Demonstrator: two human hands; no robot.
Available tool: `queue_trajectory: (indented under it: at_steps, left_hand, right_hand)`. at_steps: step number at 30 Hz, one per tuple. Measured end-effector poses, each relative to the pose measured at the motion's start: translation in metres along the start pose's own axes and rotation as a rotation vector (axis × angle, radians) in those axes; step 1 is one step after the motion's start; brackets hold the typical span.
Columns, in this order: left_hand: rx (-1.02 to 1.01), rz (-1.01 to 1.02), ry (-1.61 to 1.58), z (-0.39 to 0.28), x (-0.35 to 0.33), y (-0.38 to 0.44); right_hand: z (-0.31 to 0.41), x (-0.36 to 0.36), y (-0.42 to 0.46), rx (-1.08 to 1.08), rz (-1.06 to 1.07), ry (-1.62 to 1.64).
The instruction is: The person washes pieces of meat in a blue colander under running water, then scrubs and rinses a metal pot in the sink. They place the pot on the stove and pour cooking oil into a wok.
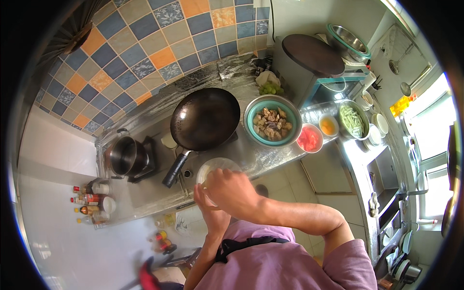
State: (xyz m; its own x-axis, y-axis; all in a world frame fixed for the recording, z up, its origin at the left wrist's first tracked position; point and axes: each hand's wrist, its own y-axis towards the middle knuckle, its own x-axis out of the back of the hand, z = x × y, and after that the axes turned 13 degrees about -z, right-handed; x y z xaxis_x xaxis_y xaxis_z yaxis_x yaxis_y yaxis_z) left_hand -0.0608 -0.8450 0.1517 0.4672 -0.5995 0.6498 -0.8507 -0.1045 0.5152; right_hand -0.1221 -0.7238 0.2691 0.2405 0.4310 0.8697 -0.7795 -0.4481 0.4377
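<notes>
A pale translucent bowl (218, 163) is in front of me, at the near edge of the cooktop. My left hand (211, 214) supports it from the near side, thumb up along the rim. Curled over the bowl is my right hand (232, 190), its knuckles up. Whatever it may grip is hidden beneath the fingers, and so are most of the bowl's contents. Just beyond, a dark wok (205, 119) rests on the right burner, its black handle (175, 170) angled toward me, left of the bowl.
Left of the wok stands a steel pot (127, 156). To the right are a colander of mushroom-like pieces (272, 124) in a steel basin, a bowl of red pieces (309, 138), a bowl of eggs (327, 126) and cut green vegetables (351, 122). Bottles (88, 199) stand at left.
</notes>
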Motion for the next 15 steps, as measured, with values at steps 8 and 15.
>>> queue_trajectory:
  at_steps: [8,15]
  left_hand:
    - [0.069,-0.012,-0.072,0.004,0.002,-0.003]
    - [0.123,0.005,-0.125,-0.007,0.002,-0.001]
  right_hand:
    - [-0.014,0.015,0.008,0.305,-0.039,0.084]
    - [-0.021,0.02,0.014,0.412,0.025,0.129]
